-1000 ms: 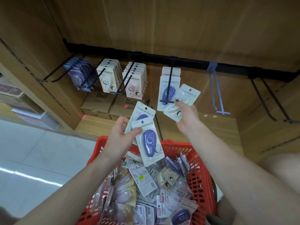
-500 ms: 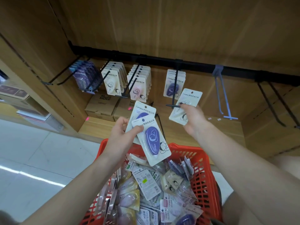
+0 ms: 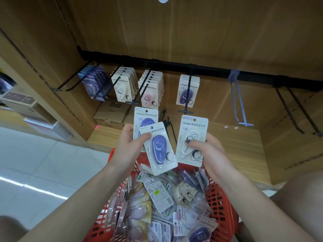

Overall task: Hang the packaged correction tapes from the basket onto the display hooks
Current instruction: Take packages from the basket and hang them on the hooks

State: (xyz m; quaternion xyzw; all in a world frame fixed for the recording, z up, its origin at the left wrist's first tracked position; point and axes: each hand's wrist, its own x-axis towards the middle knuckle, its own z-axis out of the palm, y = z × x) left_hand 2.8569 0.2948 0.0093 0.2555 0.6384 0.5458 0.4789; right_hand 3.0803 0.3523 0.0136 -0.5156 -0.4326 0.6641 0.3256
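Two purple correction tape packs (image 3: 158,147) in the left hand (image 3: 129,147), fanned: thumb pressed across the front pack's upper left corner, remaining fingers curled behind the rear pack, so both are pinched between thumb and fingers. Front pack tilts right, lower edge hanging over the basket.

Right hand (image 3: 208,151) grips one white correction tape pack (image 3: 191,140): thumb laid across the blister's middle, fingers curled behind the card. Pack is roughly upright, hang hole at top, just below and right of the tip of the purple-stock hook (image 3: 186,100), not touching it.

Red basket (image 3: 222,203) sits below both hands, piled with loose packs (image 3: 157,206) in mixed colours.

Black rail (image 3: 174,64) carries the hooks. From the left: dark purple packs (image 3: 95,82), white packs (image 3: 123,86), pink packs (image 3: 150,89), then a few purple hung packs (image 3: 187,91). A blue-grey hook (image 3: 239,102) further right holds nothing; so do the black hooks (image 3: 297,110) at far right.

Cardboard boxes (image 3: 111,112) sit on the wooden shelf (image 3: 236,145) behind the hands.
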